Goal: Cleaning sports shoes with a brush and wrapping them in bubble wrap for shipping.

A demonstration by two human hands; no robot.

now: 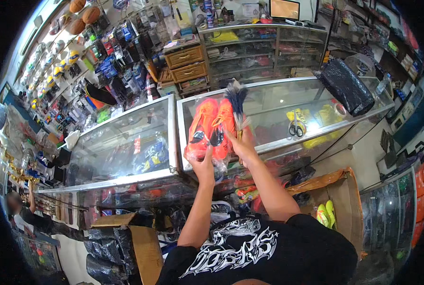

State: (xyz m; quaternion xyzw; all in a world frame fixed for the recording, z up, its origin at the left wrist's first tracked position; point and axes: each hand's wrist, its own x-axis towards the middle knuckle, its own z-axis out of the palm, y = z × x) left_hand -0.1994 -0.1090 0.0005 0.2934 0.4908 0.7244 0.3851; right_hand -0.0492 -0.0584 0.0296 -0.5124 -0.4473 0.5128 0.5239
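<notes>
A pair of orange-red sports shoes (206, 123) in clear plastic wrap lies on the glass-topped display counter (269, 103). My left hand (202, 164) grips the near end of the wrapped pair, its thumb up between the shoes. In my right hand (244, 144) is the handle of a feather duster (237, 101), whose dark and pale feathers stand beside the right shoe. The fingertips of that hand reach to the shoe's edge. Scissors (296, 129) with dark handles rest on the counter to the right.
A roll of tape (340, 109) and a black plastic-wrapped bundle (347, 87) are at the counter's right end. An open cardboard box (354, 199) holds yellow shoes (326, 213) beside me. Black-wrapped packages (106, 254) stand lower left. Another person (23, 213) is at the far left.
</notes>
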